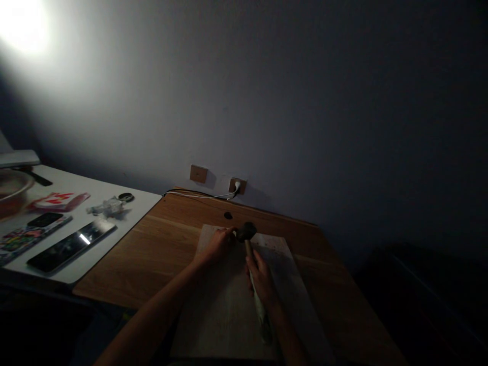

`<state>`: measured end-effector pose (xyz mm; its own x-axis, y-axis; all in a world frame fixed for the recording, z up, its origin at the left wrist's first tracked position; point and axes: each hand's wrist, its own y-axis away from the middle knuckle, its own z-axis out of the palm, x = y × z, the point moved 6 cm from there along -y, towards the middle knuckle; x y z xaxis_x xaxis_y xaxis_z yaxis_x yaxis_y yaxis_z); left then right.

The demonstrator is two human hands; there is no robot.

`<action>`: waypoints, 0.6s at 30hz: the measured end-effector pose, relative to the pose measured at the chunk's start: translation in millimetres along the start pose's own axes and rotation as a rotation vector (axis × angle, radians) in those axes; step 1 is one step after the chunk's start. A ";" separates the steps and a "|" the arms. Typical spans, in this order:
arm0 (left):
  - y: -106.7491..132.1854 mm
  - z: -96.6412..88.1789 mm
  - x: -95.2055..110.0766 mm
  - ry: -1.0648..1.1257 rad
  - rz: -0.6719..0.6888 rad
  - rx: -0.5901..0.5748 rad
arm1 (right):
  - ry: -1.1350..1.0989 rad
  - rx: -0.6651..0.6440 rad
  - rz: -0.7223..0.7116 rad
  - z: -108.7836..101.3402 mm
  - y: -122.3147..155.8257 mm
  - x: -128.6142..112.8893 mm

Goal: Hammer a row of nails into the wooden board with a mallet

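Note:
A pale board (224, 305) lies on a brown wooden table (163, 249) in dim light. My right hand (261, 278) is wrapped round the handle of a hammer (249, 243), whose dark head sits near the board's far edge. Just left of the hammer head, my left hand (216, 245) rests on the board with its fingertips pinched together on something too small to make out.
A white desk (95, 203) adjoins on the left, carrying a dark phone (70, 245), a colourful case (23, 236), a red-and-white packet (57, 201), small bits and a bowl (11, 188). Wall sockets (237, 185) with a white cable sit behind the table. The right side is dark.

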<state>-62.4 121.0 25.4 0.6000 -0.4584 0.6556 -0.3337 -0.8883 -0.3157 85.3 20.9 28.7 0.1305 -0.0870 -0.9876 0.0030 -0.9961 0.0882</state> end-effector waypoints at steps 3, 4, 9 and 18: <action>-0.7 3.0 -5.6 -0.053 0.001 0.026 | 0.021 -0.020 -0.014 5.1 -5.1 -0.1; -0.6 3.8 -6.9 -0.072 0.001 0.031 | 0.029 -0.025 -0.011 6.0 -6.6 1.0; -0.2 5.8 -10.0 -0.093 -0.012 0.029 | 0.049 -0.023 -0.005 6.9 -9.5 7.9; 0.3 2.3 -6.6 -0.117 -0.081 -0.015 | 0.091 0.018 -0.001 5.2 -4.7 5.2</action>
<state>-64.8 123.7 19.4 0.7060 -0.3866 0.5934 -0.2913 -0.9222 -0.2543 80.8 25.0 22.4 0.2204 -0.0847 -0.9717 -0.0145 -0.9964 0.0836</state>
